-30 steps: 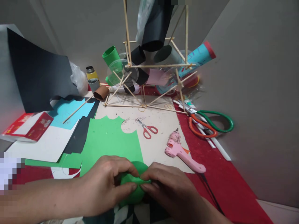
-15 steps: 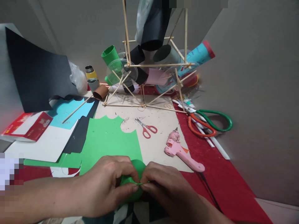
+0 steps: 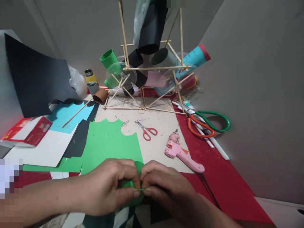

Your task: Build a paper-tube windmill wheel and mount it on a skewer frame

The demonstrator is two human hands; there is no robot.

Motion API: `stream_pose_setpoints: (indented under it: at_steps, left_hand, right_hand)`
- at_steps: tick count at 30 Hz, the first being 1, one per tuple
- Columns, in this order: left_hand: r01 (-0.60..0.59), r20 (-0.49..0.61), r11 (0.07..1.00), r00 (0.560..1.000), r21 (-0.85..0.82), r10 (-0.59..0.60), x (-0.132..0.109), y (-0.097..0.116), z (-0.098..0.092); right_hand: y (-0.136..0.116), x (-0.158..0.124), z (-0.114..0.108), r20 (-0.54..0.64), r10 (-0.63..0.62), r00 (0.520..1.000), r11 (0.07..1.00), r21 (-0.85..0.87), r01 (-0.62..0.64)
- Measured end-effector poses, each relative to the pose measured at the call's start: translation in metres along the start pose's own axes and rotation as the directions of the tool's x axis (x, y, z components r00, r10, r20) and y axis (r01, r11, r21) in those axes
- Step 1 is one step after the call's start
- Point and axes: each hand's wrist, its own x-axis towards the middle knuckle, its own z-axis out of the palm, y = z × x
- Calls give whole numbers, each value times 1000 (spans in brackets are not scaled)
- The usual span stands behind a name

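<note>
Both hands meet at the bottom middle of the head view, their fingertips nearly touching. My left hand (image 3: 114, 186) pinches the edge of a curved piece of green paper (image 3: 136, 200) between thumb and fingers. From the other side, my right hand (image 3: 163, 183) pinches the same edge. Most of this piece is hidden behind the fingers. Just beyond the hands lies a large green sheet (image 3: 111, 142) with scalloped cuts along its far edge. Small red-handled scissors (image 3: 147, 130) and a pink glue gun (image 3: 182, 153) rest on the pale board (image 3: 161, 120).
A wooden stick frame (image 3: 154, 68) with paper tubes and clear discs stands at the back. Large scissors with green and orange handles (image 3: 201, 123) lie at right. Blue paper (image 3: 68, 117), a red box (image 3: 33, 133) and a brown tube (image 3: 101, 95) are at left.
The view has shifted slightly, so the objects appear a little further left. My fingers have closed in more around the green piece, and less of it shows above them.
</note>
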Motion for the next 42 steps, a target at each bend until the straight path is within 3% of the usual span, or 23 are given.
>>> stream_pose_setpoints:
  at_steps: [5,14,18,22,30,42]
  left_hand:
    - [41,-33,996,999,78,-38,0,1,-10]
    - [-121,-43,978,991,172,130,-2,-7,-1]
    - [-146,-96,972,981,184,165,-2,-12,3]
    - [-173,-112,964,974,202,198,-3,-13,4]
    - [-145,-159,959,970,242,187,-5,-7,-2]
    - [-124,-104,961,983,247,154,-7,-10,2]
  right_hand:
    - [-2,3,-6,-67,4,998,1000,3,-4]
    - [1,0,-1,-107,9,994,1000,-19,-11]
    - [3,-2,6,-163,-63,985,994,-101,47]
    - [2,-2,6,-143,-126,982,985,-139,106]
    - [3,1,-8,-130,-131,983,989,-85,121]
    - [4,5,5,-122,-91,988,996,-4,91]
